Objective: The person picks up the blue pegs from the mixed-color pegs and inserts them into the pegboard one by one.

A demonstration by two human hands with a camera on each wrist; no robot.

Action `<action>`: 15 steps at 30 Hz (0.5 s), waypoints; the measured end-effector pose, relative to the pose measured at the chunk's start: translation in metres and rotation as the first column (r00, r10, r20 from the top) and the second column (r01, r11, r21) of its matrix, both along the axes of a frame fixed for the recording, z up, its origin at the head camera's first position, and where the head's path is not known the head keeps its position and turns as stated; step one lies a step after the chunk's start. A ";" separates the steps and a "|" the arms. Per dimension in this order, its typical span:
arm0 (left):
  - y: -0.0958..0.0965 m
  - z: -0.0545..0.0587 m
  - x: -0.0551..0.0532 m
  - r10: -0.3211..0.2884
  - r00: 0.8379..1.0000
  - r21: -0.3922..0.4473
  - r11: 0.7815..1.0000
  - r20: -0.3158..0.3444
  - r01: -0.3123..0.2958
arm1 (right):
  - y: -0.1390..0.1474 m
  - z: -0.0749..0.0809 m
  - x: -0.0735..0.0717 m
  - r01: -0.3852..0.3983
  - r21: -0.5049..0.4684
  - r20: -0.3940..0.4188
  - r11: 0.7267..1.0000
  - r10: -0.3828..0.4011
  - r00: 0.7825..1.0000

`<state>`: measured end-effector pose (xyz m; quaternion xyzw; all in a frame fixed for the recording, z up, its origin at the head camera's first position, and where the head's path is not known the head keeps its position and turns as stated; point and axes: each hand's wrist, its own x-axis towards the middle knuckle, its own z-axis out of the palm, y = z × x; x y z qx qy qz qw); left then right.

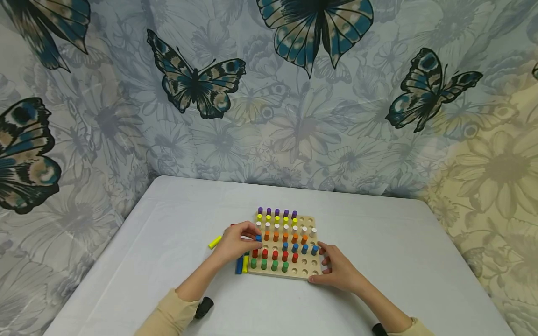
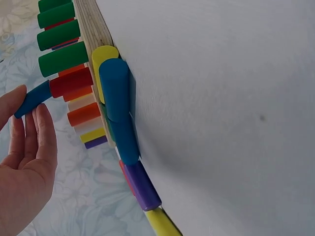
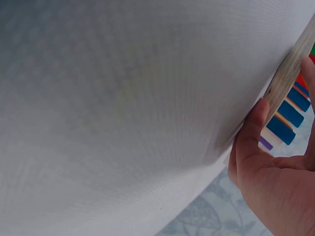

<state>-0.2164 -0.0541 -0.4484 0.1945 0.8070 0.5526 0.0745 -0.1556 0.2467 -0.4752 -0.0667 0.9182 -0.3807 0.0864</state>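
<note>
My left hand (image 1: 235,242) pinches a blue peg (image 2: 33,100) between thumb and fingers, over the left end of the blue row. In the left wrist view the peg's tip overlaps a red peg (image 2: 71,82). Under it lies a wooden pegboard (image 1: 310,269) with rows of purple, yellow, white, orange, blue, red and green pegs. Several blue pegs (image 1: 304,249) stand at the right of their row, with bare holes to their left. My right hand (image 1: 338,269) holds the board's right side, thumb at the near corner and bent fingers along the wooden edge (image 3: 288,73).
Loose pegs lie along the board's left side: a yellow peg (image 1: 245,264), a blue peg (image 2: 115,88), a purple peg (image 2: 142,187) and another yellow peg (image 1: 215,242) farther left. A white cloth (image 1: 378,224) covers the table, and a butterfly-patterned backdrop (image 1: 269,140) stands behind it.
</note>
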 end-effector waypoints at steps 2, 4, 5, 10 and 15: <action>0.001 -0.007 -0.003 0.000 1.000 0.001 1.000 0.002 0.000 | 0.000 0.000 0.000 0.001 -0.002 0.003 1.000 -0.001 1.000; 0.003 -0.008 -0.003 -0.005 1.000 0.005 1.000 0.010 0.005 | 0.000 0.000 0.000 0.001 -0.003 0.003 1.000 -0.001 1.000; 0.004 -0.009 -0.003 -0.008 1.000 0.007 1.000 0.010 0.007 | 0.000 0.000 0.000 0.000 -0.004 0.001 1.000 0.000 1.000; 0.010 -0.009 -0.006 -0.025 0.999 -0.007 1.000 -0.022 0.025 | 0.000 0.000 0.000 0.001 -0.001 -0.002 1.000 -0.001 1.000; 0.017 -0.011 -0.008 -0.047 0.996 -0.020 0.999 -0.081 0.046 | 0.000 0.000 0.001 0.011 0.008 0.006 1.000 -0.011 1.000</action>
